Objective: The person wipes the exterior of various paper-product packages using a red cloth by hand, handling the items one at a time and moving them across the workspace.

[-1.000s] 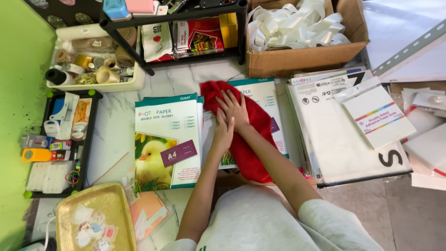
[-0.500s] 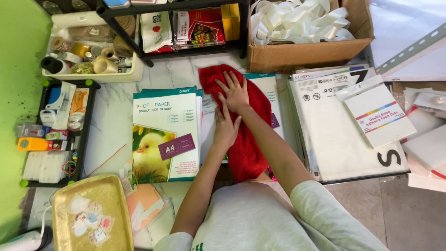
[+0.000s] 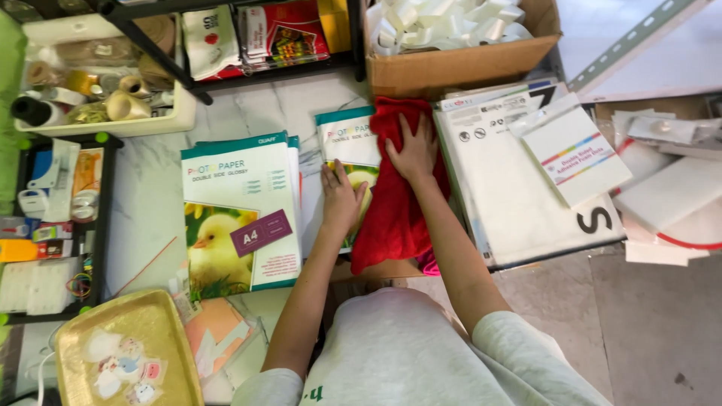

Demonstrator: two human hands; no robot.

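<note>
- red cloth: soft, crumpled, draped lengthwise over a paper pack, near the floor's far edge
- paper pack: flat, teal-edged, mostly covered

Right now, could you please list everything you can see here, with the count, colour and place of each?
Cloth: one, red, centre, over a paper pack.
Paper packs: at least two, white with teal tops and a chick picture, left of centre.
Cardboard box: one, brown, top centre, full of white pieces.
White sheets: a stack, right of the cloth.
Small pack: one, white with coloured stripes, on the white sheets.
Gold tray: one, bottom left, holding small stickers.
Tape bin: one, cream, top left, with rolls inside.
Black tray: one, far left, with small supplies.
Left hand: flat on the pack by the cloth.
Right hand: flat on the cloth.
</note>
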